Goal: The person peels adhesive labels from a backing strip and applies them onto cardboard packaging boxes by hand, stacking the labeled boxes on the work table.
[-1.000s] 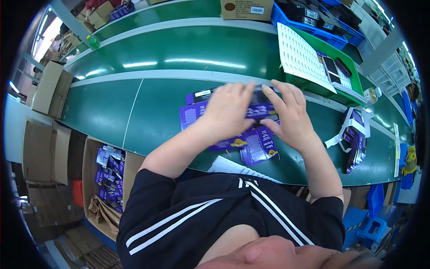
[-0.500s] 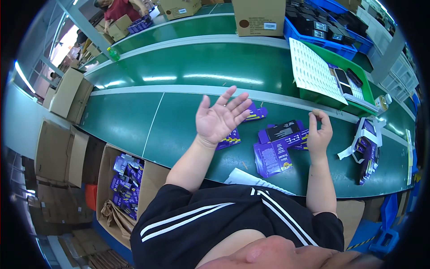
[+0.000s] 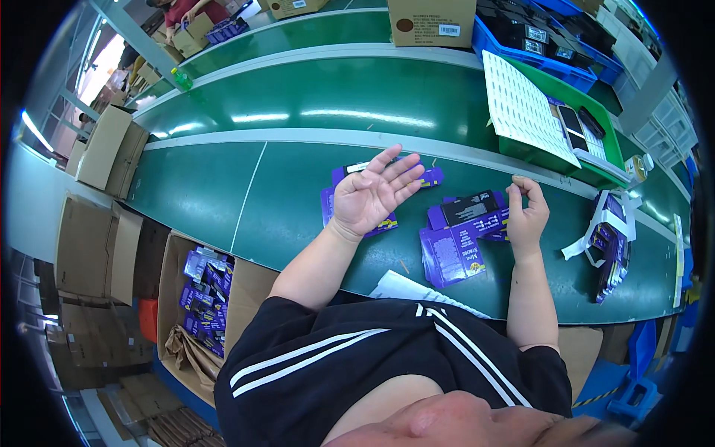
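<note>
Both hands have lifted off the purple cartons since a second ago, when they pressed down on the pile together. Now the left hand (image 3: 370,195) hovers palm-up, fingers (image 3: 406,170) spread and holding nothing, above one flat purple carton (image 3: 334,203) on the green bench (image 3: 223,194). Over at the other side, the right hand (image 3: 527,212) is loosely curled, seemingly empty, beside the stack of purple cartons (image 3: 458,238). I'd judge the sorting has paused between pieces.

Purple flat cartons (image 3: 453,253) with white print, black insert (image 3: 468,208), green worktable (image 3: 298,201), blue bins (image 3: 551,37), brown cardboard box (image 3: 430,21).
</note>
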Available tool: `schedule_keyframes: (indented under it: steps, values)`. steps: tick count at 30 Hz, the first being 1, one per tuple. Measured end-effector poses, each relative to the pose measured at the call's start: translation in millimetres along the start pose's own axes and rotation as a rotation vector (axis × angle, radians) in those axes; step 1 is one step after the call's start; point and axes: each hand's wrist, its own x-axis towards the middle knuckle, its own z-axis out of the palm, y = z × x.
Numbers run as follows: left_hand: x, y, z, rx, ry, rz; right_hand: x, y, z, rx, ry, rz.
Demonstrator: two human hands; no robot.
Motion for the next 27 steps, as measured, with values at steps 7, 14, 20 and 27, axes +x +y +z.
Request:
schedule_keyframes:
  steps: [7,14,20,27]
  values:
    - [-76.8,-18.2,47.0,0.954,0.123,-0.474,-0.3,-34.5,-15.0,0.112,0.024,0.041]
    - [-121.8,-49.3,67.5,1.192,0.315,-0.57,-37.9,-80.3,-24.9,0.115,-0.286,-0.157]
    - [-105.1,-48.1,92.8,1.4,0.309,-0.342,-60.8,-108.7,-28.4,-0.012,-0.679,-0.247]
    - [-99.8,-46.9,93.8,1.434,0.324,-0.349,-91.3,-100.0,-27.4,-0.069,-0.906,-0.047]
